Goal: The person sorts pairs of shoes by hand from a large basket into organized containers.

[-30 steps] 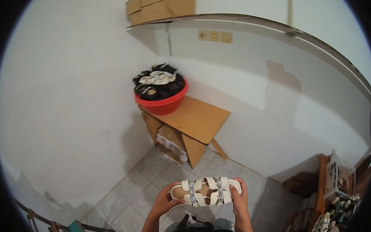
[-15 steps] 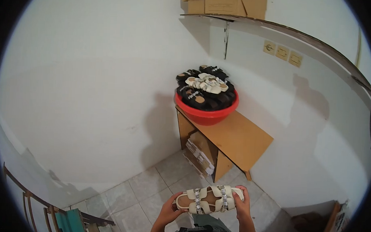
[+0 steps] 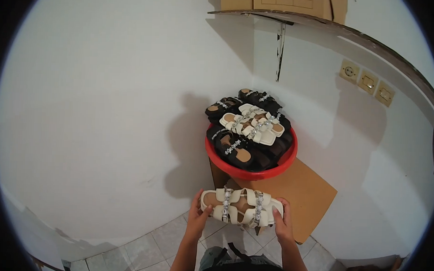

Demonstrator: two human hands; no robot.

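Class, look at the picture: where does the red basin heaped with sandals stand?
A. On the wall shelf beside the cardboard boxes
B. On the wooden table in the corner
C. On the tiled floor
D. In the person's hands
B: the red basin rests on the wooden table, while both hands hold only a cream sandal.

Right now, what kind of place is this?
Probably a small footwear workshop or stockroom: both hands, left hand and right hand, hold a cream sandal, a red basin on a plywood table is heaped with sandals, cardboard boxes on a shelf.
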